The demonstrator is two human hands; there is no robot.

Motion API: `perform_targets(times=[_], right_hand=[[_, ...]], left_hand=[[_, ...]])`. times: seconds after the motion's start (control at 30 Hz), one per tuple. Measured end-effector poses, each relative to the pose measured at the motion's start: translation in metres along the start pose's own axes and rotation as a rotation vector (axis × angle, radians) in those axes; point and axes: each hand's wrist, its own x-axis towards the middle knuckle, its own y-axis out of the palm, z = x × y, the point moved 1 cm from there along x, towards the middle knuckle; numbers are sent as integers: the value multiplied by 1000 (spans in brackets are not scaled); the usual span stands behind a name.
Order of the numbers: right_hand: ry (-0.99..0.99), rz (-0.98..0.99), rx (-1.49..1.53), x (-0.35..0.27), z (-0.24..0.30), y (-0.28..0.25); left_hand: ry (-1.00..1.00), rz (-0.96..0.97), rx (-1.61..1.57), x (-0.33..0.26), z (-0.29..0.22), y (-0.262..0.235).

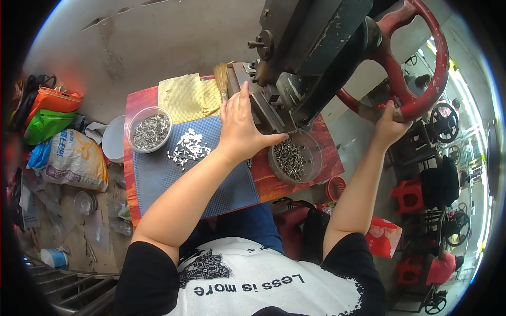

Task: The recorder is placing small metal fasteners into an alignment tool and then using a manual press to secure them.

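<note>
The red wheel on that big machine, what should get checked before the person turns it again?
1. Right hand gripping the red handwheel: ok.
2. Left hand away from the press tooling: not ok, it rests against it.
3. Part seated in the tooling: cannot tell, hand hides it.
4. Loose parts ready on the blue mat: ok.
5. Catch bowl below the tooling: ok.

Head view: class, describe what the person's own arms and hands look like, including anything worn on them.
Both arms are bare from just below the shoulder down. Each ends above in a short black sleeve of a white top with black lace trim. The left hand and right hand wear no gloves; no rings, watch or bracelets show.
</note>
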Motion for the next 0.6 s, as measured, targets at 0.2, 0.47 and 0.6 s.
perform_targets(times=[0.2,0.47,0.6], right_hand=[[-411,139,-109,-82,57,-4],[583,1165,304,-118,78,-19],[843,1163,467,-121,62,-32]], left_hand=[[24,33,-73,6,-5,-11],[440,-8,-106,-9,-48,-5],[441,111,4,-21,-67,7]])
